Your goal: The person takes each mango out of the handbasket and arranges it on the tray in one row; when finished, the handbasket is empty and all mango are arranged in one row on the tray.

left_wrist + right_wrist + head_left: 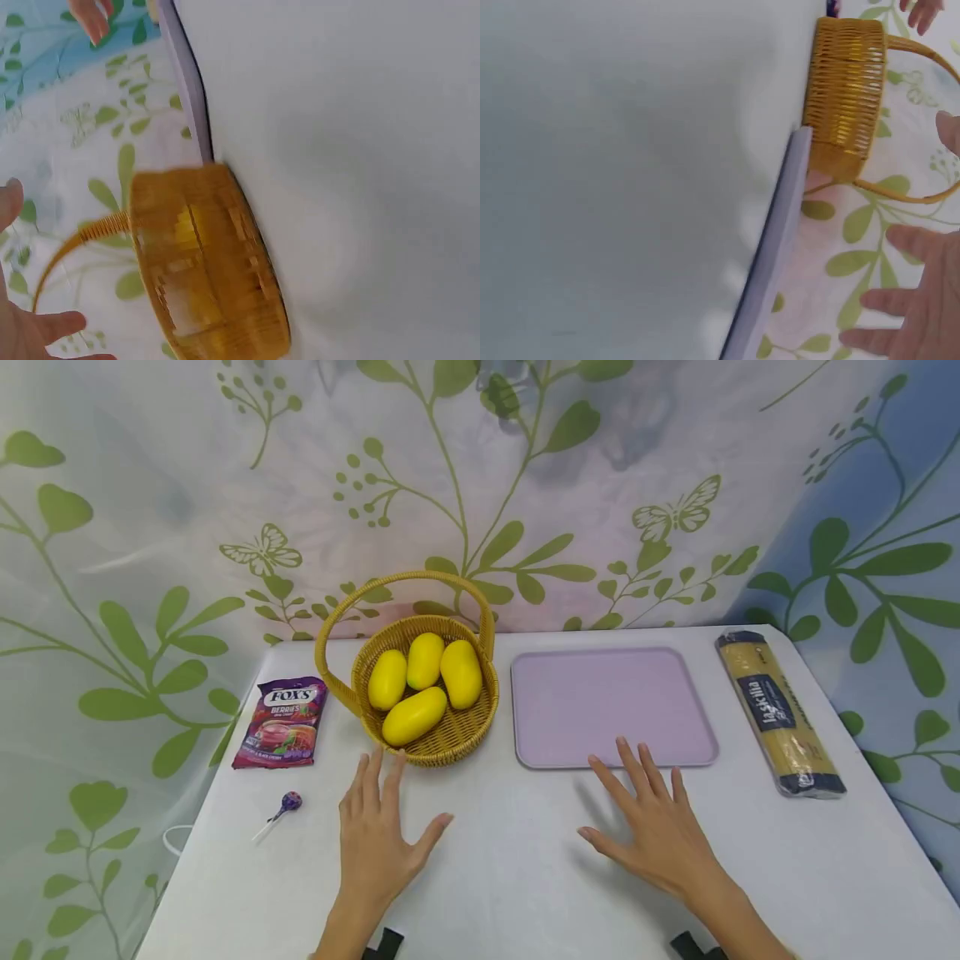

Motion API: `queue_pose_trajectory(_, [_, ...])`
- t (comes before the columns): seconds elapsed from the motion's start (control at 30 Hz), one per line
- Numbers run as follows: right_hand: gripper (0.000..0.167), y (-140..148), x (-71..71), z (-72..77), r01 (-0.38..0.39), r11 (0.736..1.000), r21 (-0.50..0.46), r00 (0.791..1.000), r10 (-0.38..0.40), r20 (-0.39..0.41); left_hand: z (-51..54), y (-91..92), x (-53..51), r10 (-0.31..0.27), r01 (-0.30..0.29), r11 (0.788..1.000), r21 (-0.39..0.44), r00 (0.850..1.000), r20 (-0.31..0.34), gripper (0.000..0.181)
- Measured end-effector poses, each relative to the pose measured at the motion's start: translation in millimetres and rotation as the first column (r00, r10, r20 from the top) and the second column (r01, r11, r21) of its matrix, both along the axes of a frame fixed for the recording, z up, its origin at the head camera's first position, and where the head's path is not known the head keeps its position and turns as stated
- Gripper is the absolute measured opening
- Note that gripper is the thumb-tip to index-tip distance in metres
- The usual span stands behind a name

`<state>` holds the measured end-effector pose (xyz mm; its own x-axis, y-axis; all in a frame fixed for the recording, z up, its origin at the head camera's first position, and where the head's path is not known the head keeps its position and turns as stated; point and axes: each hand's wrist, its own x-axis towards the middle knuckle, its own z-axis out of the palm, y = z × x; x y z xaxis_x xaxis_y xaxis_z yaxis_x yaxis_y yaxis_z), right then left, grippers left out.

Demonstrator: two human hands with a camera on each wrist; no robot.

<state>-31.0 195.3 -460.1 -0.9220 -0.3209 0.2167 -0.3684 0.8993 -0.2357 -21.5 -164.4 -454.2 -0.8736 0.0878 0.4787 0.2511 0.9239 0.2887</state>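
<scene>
A wicker basket (442, 752) with a tall handle holds several yellow mango-like fruits (414, 717). Just in front of it the left hand (375, 843) hovers with fingers spread, holding nothing. The right hand (660, 835), its fingers also spread and empty, is over the table near the front edge of a lilac tray (615, 708). In the left wrist view the basket (210, 262) stands beside part of the left hand (30, 330). The right wrist view shows the right hand (922, 300), with the tray's edge (776, 247) and the basket (847, 97) beyond.
A purple Fox's candy bag (282, 723) lies at the left, with a wrapped lollipop (291, 802) in front of it. A long pasta pack (780, 714) lies right of the tray. Behind the white table (510, 877) hangs a leaf-patterned curtain (525, 485).
</scene>
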Motion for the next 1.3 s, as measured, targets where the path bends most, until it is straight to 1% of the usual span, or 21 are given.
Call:
queue_pose_trajectory(0.13, [0.082, -7.7, -17.8, 6.9, -0.065, 0.997, -0.030, 0.997, 0.064, -0.038, -2.6, -17.5, -13.0, 0.033, -0.028, 0.992, 0.126, 0.998, -0.044, 0.095])
queue_pose_trajectory(0.23, [0.077, -15.3, -33.9, 13.0, -0.137, 0.989, -0.063, 0.989, 0.133, -0.064, -8.0, -26.8, -22.0, 0.058, -0.049, 0.974, 0.223, 0.998, -0.032, 0.092])
queue_pose_trajectory(0.33, [0.072, -25.6, -50.4, 19.2, -0.247, 0.961, -0.123, 0.968, 0.240, -0.069, -16.1, -32.3, -32.1, 0.061, -0.053, 0.945, 0.322, 0.998, -0.016, 0.089])
queue_pose_trajectory(0.43, [0.068, -38.1, -66.9, 24.7, -0.349, 0.919, -0.186, 0.937, 0.345, -0.051, -23.7, -35.9, -41.1, 0.055, -0.047, 0.914, 0.403, 0.998, -0.009, 0.088])
queue_pose_trajectory(0.5, [0.067, -47.8, -77.1, 28.7, -0.395, 0.894, -0.212, 0.917, 0.396, -0.040, -28.4, -37.8, -46.0, 0.052, -0.042, 0.895, 0.444, 0.999, -0.009, 0.088])
queue_pose_trajectory(0.57, [0.066, -57.9, -86.0, 33.3, -0.427, 0.876, -0.224, 0.902, 0.430, -0.040, -31.8, -39.2, -50.5, 0.046, -0.038, 0.878, 0.477, 0.999, -0.005, 0.088])
queue_pose_trajectory(0.67, [0.064, -74.0, -97.3, 41.2, -0.464, 0.856, -0.226, 0.884, 0.465, -0.053, -36.7, -40.7, -57.0, 0.029, -0.021, 0.852, 0.523, 1.000, -0.007, 0.088])
queue_pose_trajectory(0.8, [0.061, -95.0, -110.5, 50.9, -0.513, 0.826, -0.232, 0.857, 0.509, -0.083, -43.0, -42.2, -63.7, -0.003, 0.021, 0.826, 0.563, 0.999, -0.034, 0.086])
queue_pose_trajectory(0.9, [0.060, -109.9, -118.8, 56.6, -0.534, 0.809, -0.245, 0.842, 0.533, -0.076, -47.4, -42.3, -66.1, -0.020, 0.051, 0.809, 0.586, 0.998, -0.060, 0.083])
queue_pose_trajectory(0.93, [0.059, -114.8, -121.6, 58.2, -0.539, 0.805, -0.248, 0.838, 0.541, -0.068, -44.7, -40.5, -65.6, -0.022, 0.054, 0.801, 0.597, 0.998, -0.061, 0.083])
queue_pose_trajectory(1.03, [0.062, -129.2, -130.4, 61.8, -0.531, 0.802, -0.273, 0.835, 0.549, -0.009, -30.6, -33.1, -61.2, -0.035, 0.069, 0.778, 0.625, 0.997, -0.067, 0.080])
queue_pose_trajectory(1.13, [0.064, -141.5, -140.4, 60.6, -0.511, 0.799, -0.317, 0.833, 0.552, 0.048, -16.4, -25.5, -56.9, -0.047, 0.073, 0.752, 0.655, 0.997, -0.057, 0.077])
queue_pose_trajectory(1.17, [0.065, -145.4, -143.5, 59.3, -0.503, 0.798, -0.333, 0.832, 0.551, 0.064, -15.4, -24.8, -56.4, -0.053, 0.078, 0.746, 0.661, 0.997, -0.058, 0.076])
queue_pose_trajectory(1.23, [0.065, -152.8, -149.7, 55.1, -0.497, 0.794, -0.350, 0.829, 0.554, 0.081, -16.8, -24.5, -56.9, -0.056, 0.078, 0.737, 0.672, 0.997, -0.054, 0.075])
queue_pose_trajectory(1.3, [0.065, -160.5, -155.0, 50.1, -0.498, 0.795, -0.347, 0.825, 0.558, 0.094, -18.1, -24.0, -57.5, -0.060, 0.082, 0.731, 0.678, 0.997, -0.056, 0.075])
